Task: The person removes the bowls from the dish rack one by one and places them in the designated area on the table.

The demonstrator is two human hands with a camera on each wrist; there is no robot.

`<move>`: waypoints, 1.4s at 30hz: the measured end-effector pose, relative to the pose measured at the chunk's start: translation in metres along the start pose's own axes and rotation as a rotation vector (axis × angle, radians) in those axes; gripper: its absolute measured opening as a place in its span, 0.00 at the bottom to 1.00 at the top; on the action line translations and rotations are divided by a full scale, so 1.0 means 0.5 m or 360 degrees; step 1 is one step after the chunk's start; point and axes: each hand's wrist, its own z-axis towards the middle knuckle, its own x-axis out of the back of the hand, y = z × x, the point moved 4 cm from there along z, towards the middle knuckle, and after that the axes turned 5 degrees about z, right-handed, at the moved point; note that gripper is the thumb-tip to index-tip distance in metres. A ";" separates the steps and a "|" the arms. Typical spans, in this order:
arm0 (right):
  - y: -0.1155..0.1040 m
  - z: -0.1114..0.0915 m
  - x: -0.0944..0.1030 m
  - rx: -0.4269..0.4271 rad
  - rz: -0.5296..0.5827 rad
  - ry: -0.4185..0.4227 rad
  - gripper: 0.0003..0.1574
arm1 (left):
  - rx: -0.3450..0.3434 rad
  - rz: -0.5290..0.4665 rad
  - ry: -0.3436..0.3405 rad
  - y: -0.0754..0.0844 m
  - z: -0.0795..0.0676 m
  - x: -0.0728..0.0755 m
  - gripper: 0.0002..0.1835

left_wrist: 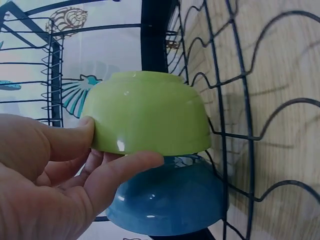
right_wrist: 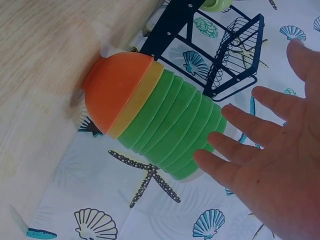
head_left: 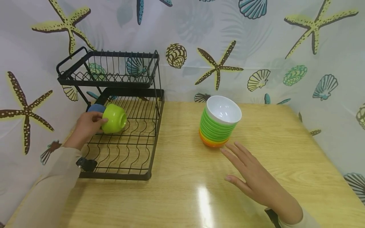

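Note:
A lime-green bowl (head_left: pixel 114 119) is tipped on its side over the lower tier of the black dish rack (head_left: pixel 155 139). My left hand (head_left: pixel 90 124) pinches its rim between thumb and fingers, as the left wrist view also shows. Close beside it on the rack sits a blue bowl (left_wrist: pixel 170 200), partly hidden behind the hand and green bowl in the head view. My right hand (head_left: pixel 258 177) is held over the table with its fingers spread and nothing in it. Nearest to it stands a leaning stack of nested bowls (head_left: pixel 218 126), orange and yellow below, several green ones, white on top.
The rack's upper tier (head_left: pixel 108 84) overhangs the back of the lower one. Behind the wooden table (head_left: pixel 182 164) hangs a white curtain (head_left: pixel 182 31) printed with starfish and shells, which also runs along both sides.

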 end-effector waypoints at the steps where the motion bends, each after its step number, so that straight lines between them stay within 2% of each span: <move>1: 0.001 0.000 0.000 -0.0002 -0.0001 -0.0001 0.48 | -0.0004 0.0001 -0.0015 0.002 0.000 0.000 0.25; 10: 0.004 -0.002 0.000 0.0025 -0.0015 0.0007 0.48 | -0.0008 -0.0033 -0.0135 0.011 0.004 -0.001 0.25; 17: 0.005 -0.001 -0.001 0.0026 -0.0017 0.0000 0.48 | -0.0043 -0.0022 -0.0157 0.035 -0.008 0.004 0.24; 22: 0.003 0.001 0.001 0.0041 -0.0026 -0.0007 0.48 | -0.0106 0.0022 -0.0158 0.060 -0.023 0.009 0.23; 33: 0.004 0.007 -0.002 0.0051 -0.0040 -0.0027 0.48 | -0.0237 0.0178 -0.0135 0.105 -0.087 0.016 0.20; 42: 0.002 0.015 -0.007 0.0067 -0.0048 -0.0026 0.47 | -0.0420 0.0258 -0.0089 0.179 -0.141 0.005 0.18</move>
